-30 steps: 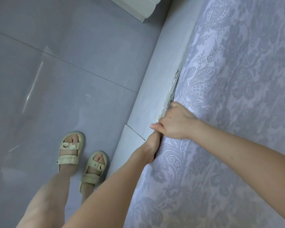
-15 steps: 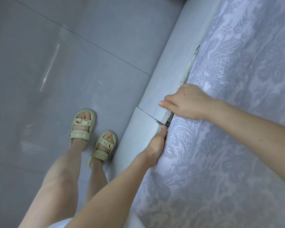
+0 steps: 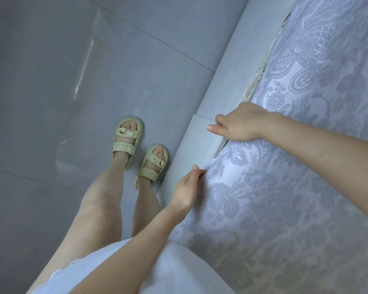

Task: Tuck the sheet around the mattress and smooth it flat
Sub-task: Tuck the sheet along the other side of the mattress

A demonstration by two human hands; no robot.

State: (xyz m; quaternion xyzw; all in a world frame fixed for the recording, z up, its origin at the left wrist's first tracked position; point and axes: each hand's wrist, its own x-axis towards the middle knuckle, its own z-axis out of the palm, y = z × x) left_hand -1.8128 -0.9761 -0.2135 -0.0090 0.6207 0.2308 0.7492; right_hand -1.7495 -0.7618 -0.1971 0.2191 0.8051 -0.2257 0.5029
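Left hand (image 3: pixel 186 187) pinches the sheet (image 3: pixel 285 187) edge beside the bed frame (image 3: pixel 200 143). Right hand (image 3: pixel 242 122) grips the sheet edge farther along, fingers curled into the gap, thumb out.

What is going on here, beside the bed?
A person stands beside a bed frame and tucks a patterned sheet round the mattress. The left grip, a bare hand, pinches a fold at the sheet's edge. The right grip, farther along, curls its fingers over the sheet's edge, down toward the gap by the frame. Beyond it a strip of the mattress side shows uncovered, so the tucking is not yet done.
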